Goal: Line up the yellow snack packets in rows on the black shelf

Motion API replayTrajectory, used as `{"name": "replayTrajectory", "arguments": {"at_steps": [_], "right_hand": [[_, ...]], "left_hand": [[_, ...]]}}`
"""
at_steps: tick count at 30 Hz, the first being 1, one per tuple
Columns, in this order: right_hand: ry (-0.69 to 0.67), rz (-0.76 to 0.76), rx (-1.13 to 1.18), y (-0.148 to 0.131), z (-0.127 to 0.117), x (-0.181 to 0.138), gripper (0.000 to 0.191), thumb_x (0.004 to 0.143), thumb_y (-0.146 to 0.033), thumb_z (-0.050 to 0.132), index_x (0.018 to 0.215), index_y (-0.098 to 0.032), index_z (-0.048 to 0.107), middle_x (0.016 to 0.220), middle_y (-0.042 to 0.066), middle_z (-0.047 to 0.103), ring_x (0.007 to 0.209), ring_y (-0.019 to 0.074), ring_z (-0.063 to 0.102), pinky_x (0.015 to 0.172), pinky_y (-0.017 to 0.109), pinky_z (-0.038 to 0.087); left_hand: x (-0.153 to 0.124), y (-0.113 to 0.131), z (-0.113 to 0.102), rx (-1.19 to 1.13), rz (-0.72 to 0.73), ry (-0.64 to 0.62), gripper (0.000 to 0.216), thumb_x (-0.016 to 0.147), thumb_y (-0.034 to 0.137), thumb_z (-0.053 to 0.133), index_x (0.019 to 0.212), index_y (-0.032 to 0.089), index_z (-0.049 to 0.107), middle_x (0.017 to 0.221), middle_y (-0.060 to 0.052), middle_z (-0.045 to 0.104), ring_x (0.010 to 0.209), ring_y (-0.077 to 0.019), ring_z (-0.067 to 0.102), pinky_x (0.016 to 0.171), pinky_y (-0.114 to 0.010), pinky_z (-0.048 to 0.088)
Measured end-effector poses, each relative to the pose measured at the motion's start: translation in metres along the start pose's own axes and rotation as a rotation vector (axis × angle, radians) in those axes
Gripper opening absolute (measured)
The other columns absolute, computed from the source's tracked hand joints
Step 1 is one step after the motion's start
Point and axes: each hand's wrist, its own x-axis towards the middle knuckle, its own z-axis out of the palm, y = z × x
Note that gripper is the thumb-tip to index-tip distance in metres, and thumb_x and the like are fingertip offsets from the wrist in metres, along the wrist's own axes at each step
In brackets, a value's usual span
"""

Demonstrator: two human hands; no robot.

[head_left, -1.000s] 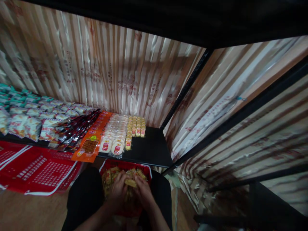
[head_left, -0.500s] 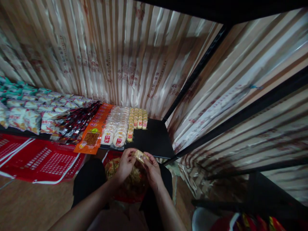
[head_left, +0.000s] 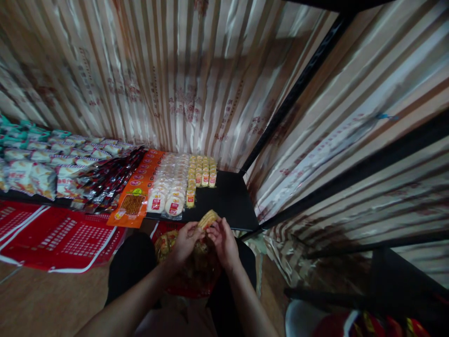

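Held packet: one yellow packet [head_left: 208,218], in the air between both hands, just near of the front edge of the dark shelf [head_left: 229,199]; it appears above the red basket [head_left: 158,228].
Left hand: thumb and fingers of the left hand [head_left: 187,238] are clamped on the packet's near-left end.
Right hand: fingers of the right hand [head_left: 223,238] are bent in and appear closed on the packet's right side; firmness of the grip I cannot tell.
Long axis: slanted, from near left to far right, far end tipped up; the packet lies on the far side of both sets of fingertips.
Key relation: the shelf's small yellow packets [head_left: 202,166] stand far of the held one and slightly left. Their nearest piece is closer to the left hand; the shelf's right end is closer to the right hand.
Basket: between the knees, below the wrists, with loose packets [head_left: 166,243] inside; contents partly hidden by the forearms, too dark to count.
Shelf neighbours, right to left: yellow rows, then round white packs [head_left: 174,205], an orange bag [head_left: 130,206], dark glossy packets [head_left: 108,180].
Lettering: print on the held packet is unreadable from here.
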Motion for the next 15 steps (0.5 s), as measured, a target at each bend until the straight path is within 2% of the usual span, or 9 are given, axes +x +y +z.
{"name": "replayTrajectory", "arguments": {"at_steps": [2, 4, 7, 11, 15], "right_hand": [[-0.008, -0.015, -0.043, 0.005, -0.001, 0.0, 0.042, 0.065, -0.047, 0.071, 0.096, -0.02, 0.065, 0.075, 0.001, 0.068, 0.055, 0.0088, 0.058, 0.048, 0.018, 0.044], [0.006, -0.034, -0.127, 0.01, -0.003, 0.001, 0.044, 0.064, -0.044, 0.073, 0.099, -0.019, 0.064, 0.06, -0.003, 0.063, 0.047, 0.0069, 0.052, 0.043, 0.017, 0.038], [0.052, -0.069, -0.234, 0.014, -0.006, 0.005, 0.043, 0.059, -0.042, 0.076, 0.093, -0.018, 0.064, 0.049, -0.006, 0.056, 0.041, 0.0056, 0.045, 0.04, 0.016, 0.033], [0.101, -0.099, -0.295, 0.012, -0.006, 0.009, 0.042, 0.053, -0.042, 0.078, 0.084, -0.019, 0.064, 0.053, -0.004, 0.059, 0.042, 0.0081, 0.049, 0.04, 0.019, 0.034], [0.103, -0.103, -0.316, 0.01, -0.009, 0.012, 0.042, 0.055, -0.041, 0.077, 0.088, -0.02, 0.064, 0.072, 0.0, 0.068, 0.05, 0.0108, 0.056, 0.049, 0.023, 0.045]], "left_hand": [[-0.002, 0.004, 0.002, -0.099, -0.046, -0.014, 0.04, 0.06, 0.041, 0.075, 0.086, 0.013, 0.062, 0.085, -0.007, 0.07, 0.078, -0.0178, 0.066, 0.08, -0.031, 0.052], [-0.005, 0.008, 0.004, -0.147, -0.072, -0.045, 0.04, 0.06, 0.042, 0.076, 0.083, 0.012, 0.063, 0.084, -0.008, 0.07, 0.077, -0.0173, 0.066, 0.078, -0.029, 0.051], [-0.007, 0.009, 0.006, -0.162, -0.106, -0.071, 0.036, 0.061, 0.04, 0.074, 0.079, 0.011, 0.064, 0.077, -0.006, 0.069, 0.071, -0.0151, 0.065, 0.074, -0.027, 0.051], [-0.004, 0.001, 0.007, -0.16, -0.127, -0.052, 0.029, 0.064, 0.037, 0.072, 0.077, 0.014, 0.062, 0.069, -0.003, 0.067, 0.065, -0.0136, 0.063, 0.07, -0.025, 0.049], [0.006, -0.009, 0.009, -0.166, -0.136, -0.051, 0.028, 0.064, 0.037, 0.071, 0.077, 0.015, 0.062, 0.068, -0.002, 0.067, 0.063, -0.0131, 0.063, 0.068, -0.025, 0.049]]}}
